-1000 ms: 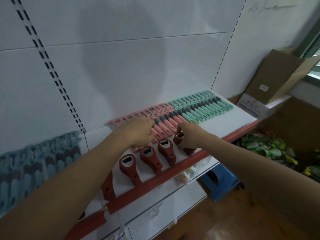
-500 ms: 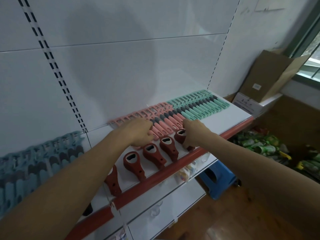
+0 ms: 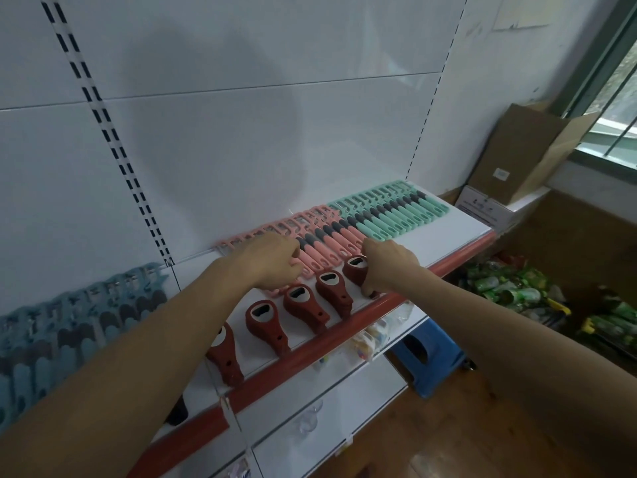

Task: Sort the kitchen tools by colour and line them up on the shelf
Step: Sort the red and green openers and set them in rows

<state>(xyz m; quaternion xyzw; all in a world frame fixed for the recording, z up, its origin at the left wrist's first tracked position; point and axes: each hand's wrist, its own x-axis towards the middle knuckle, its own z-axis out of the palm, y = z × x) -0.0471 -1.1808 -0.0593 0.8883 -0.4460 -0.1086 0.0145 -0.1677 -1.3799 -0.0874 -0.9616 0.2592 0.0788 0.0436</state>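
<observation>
A white shelf (image 3: 448, 236) with a red front lip holds rows of peelers: blue ones (image 3: 69, 315) at the left, pink ones (image 3: 324, 243) in the middle, mint green ones (image 3: 396, 212) at the right. Several dark red bottle openers (image 3: 303, 307) lie in a row along the front. My left hand (image 3: 269, 260) rests with curled fingers on the pink peelers; what it holds is hidden. My right hand (image 3: 386, 265) grips the rightmost red opener (image 3: 355, 269).
A cardboard box (image 3: 517, 157) and a white carton (image 3: 482, 208) stand right of the shelf. Below are a blue stool (image 3: 431, 357), green packets (image 3: 510, 288) on the floor and a lower shelf (image 3: 310, 401) with small items.
The camera view shifted slightly; both hands stay at the same places. My right hand has nudged the rightmost red opener a little further along the front row.
</observation>
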